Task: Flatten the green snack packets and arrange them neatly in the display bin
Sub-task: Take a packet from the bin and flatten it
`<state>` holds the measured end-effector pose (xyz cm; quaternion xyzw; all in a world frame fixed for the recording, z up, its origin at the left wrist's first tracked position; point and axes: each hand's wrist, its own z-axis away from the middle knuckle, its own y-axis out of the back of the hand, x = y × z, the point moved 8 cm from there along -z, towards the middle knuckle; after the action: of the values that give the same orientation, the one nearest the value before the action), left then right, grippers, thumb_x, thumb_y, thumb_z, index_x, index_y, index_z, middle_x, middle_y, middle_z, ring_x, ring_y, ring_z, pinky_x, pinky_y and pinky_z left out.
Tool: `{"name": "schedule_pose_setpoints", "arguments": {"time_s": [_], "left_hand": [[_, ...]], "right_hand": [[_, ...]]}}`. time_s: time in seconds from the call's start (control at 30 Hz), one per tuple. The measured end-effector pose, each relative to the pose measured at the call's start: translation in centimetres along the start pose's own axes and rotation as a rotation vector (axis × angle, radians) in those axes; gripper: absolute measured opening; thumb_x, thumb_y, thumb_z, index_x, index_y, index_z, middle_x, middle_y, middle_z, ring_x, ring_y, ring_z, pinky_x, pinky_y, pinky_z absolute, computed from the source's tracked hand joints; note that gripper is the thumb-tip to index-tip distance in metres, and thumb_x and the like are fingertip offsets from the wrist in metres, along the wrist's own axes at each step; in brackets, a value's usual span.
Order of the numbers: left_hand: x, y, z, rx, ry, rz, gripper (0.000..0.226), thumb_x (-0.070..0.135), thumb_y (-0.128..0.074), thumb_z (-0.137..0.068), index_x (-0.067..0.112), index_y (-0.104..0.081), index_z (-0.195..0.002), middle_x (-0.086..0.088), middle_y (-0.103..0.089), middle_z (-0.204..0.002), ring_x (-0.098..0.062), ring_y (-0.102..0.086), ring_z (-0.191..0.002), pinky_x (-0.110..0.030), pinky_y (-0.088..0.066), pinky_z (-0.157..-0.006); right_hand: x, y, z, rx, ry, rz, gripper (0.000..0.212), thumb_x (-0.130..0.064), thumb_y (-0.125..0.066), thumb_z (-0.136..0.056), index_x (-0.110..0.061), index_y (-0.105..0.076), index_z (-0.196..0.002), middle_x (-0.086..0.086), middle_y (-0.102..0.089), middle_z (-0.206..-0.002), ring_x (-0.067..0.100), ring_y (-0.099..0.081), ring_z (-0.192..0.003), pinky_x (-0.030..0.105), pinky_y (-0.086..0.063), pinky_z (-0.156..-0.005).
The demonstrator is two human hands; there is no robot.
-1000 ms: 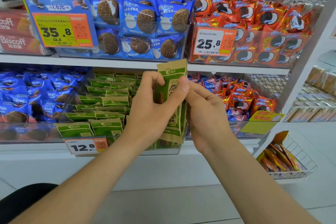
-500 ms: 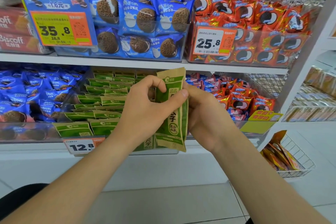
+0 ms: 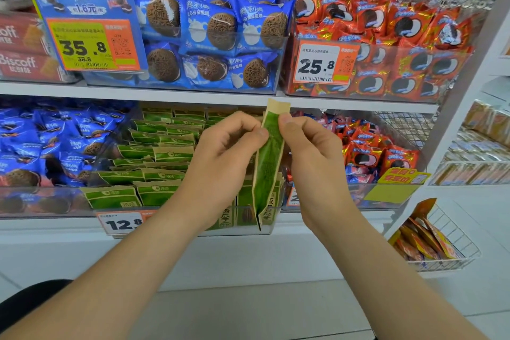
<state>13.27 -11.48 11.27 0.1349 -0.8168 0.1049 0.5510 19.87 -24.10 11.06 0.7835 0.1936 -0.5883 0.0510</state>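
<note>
A green and tan snack packet (image 3: 269, 163) hangs upright in front of the shelf, turned nearly edge-on to me. My left hand (image 3: 220, 163) pinches its upper left edge with thumb and fingers. My right hand (image 3: 314, 163) pinches the upper right edge, thumb on the near side. Behind them the clear display bin (image 3: 248, 229) on the lower shelf holds several green packets (image 3: 154, 171), lying in rows on the left and standing at the front right, partly hidden by my hands.
Blue cookie packs (image 3: 41, 146) fill the bin to the left, red ones (image 3: 380, 157) the bin to the right. The upper shelf (image 3: 193, 94) carries more blue and red packs. A wire basket (image 3: 441, 246) of orange packets hangs low right. A 12.8 price tag (image 3: 121, 223) sits on the bin front.
The packet has turned from facing me to nearly edge-on. Both hands have shifted to pinch its upper edges, and the right thumb has come round to the front.
</note>
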Motion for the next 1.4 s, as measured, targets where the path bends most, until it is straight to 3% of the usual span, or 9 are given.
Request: {"name": "schedule_pose_setpoints", "arguments": {"time_s": [0.13,0.23,0.33,0.53,0.67,0.87,1.03,1.23,1.4], "left_hand": [[0.0,0.4,0.0,0.039,0.006,0.027,0.018,0.016,-0.057,-0.109,0.005,-0.064,-0.097,-0.013,-0.063,-0.087,-0.025,-0.061,-0.081,-0.051,-0.054,-0.075],[-0.2,1.3,-0.3,0.125,-0.003,0.050,0.018,0.019,-0.055,-0.110,0.007,-0.062,-0.098,-0.009,-0.059,-0.086,-0.024,-0.054,-0.080,-0.050,-0.049,-0.073],[0.1,1.7,-0.1,0.158,0.000,0.056,0.021,0.027,-0.056,-0.110,0.008,-0.062,-0.102,-0.014,-0.059,-0.085,-0.022,-0.054,-0.079,-0.044,-0.047,-0.074],[-0.1,1.0,0.6,0.035,0.031,-0.071,0.026,0.031,-0.069,-0.101,0.008,-0.074,-0.090,-0.003,-0.079,-0.100,-0.020,-0.076,-0.101,-0.046,-0.062,-0.094],[-0.3,0.7,1.3,-0.006,-0.008,-0.261,0.009,0.020,-0.078,-0.095,0.015,-0.079,-0.087,0.004,-0.079,-0.085,-0.011,-0.076,-0.083,-0.032,-0.063,-0.080],[-1.4,1.0,1.3,-0.049,0.110,-0.166,0.008,0.012,-0.069,-0.101,0.009,-0.073,-0.095,0.000,-0.079,-0.091,-0.016,-0.077,-0.092,-0.035,-0.066,-0.083],[-2.0,0.9,1.3,-0.034,0.197,-0.015,0.011,0.005,-0.061,-0.105,-0.004,-0.061,-0.100,-0.015,-0.077,-0.095,-0.021,-0.079,-0.094,-0.029,-0.064,-0.081],[-2.4,0.8,1.3,-0.018,0.298,0.197,0.011,0.008,-0.063,-0.104,-0.003,-0.063,-0.107,-0.023,-0.078,-0.106,-0.030,-0.078,-0.103,-0.037,-0.064,-0.088],[-2.8,0.8,1.4,-0.016,0.346,0.145,0.038,0.017,-0.072,-0.098,0.008,-0.063,-0.134,-0.013,-0.081,-0.107,-0.027,-0.080,-0.102,-0.037,-0.065,-0.088]], "right_hand": [[-0.7,0.0,0.0,-0.068,0.031,0.125,0.029,-0.029,-0.072,-0.101,-0.001,-0.071,-0.095,0.024,-0.071,-0.085,0.026,-0.064,-0.072,0.042,-0.055,-0.068],[-0.2,-0.5,0.4,-0.244,-0.108,0.323,0.032,-0.032,-0.081,-0.092,-0.020,-0.066,-0.117,0.015,-0.076,-0.097,0.017,-0.074,-0.074,0.028,-0.060,-0.066],[0.9,-0.7,1.3,-0.360,-0.248,0.307,0.042,-0.031,-0.082,-0.091,-0.024,-0.057,-0.124,0.013,-0.077,-0.104,0.024,-0.078,-0.084,0.039,-0.065,-0.079],[-0.7,0.2,1.0,-0.125,0.124,0.372,0.037,-0.038,-0.061,-0.107,-0.005,-0.059,-0.090,0.003,-0.064,-0.068,0.016,-0.057,-0.059,0.041,-0.048,-0.055],[-0.4,0.8,1.4,-0.034,0.220,0.542,0.042,-0.044,-0.050,-0.110,-0.015,-0.062,-0.082,-0.004,-0.060,-0.063,0.015,-0.053,-0.057,0.036,-0.042,-0.053],[0.2,1.4,0.6,-0.009,0.181,0.433,0.040,-0.038,-0.061,-0.107,-0.009,-0.066,-0.080,0.014,-0.067,-0.069,0.036,-0.061,-0.064,0.049,-0.051,-0.055],[0.3,1.7,0.4,0.050,0.156,0.417,0.037,-0.048,-0.068,-0.100,-0.014,-0.070,-0.086,0.005,-0.072,-0.073,0.025,-0.068,-0.066,0.045,-0.056,-0.060],[3.3,1.0,0.8,-0.047,-0.375,-0.135,0.036,-0.032,-0.067,-0.104,-0.009,-0.064,-0.132,0.011,-0.079,-0.115,0.018,-0.078,-0.090,0.027,-0.061,-0.067],[1.5,1.9,0.6,0.041,-0.174,0.024,0.030,-0.019,-0.071,-0.101,-0.014,-0.056,-0.127,0.010,-0.079,-0.108,0.019,-0.079,-0.085,0.029,-0.062,-0.064]]}}
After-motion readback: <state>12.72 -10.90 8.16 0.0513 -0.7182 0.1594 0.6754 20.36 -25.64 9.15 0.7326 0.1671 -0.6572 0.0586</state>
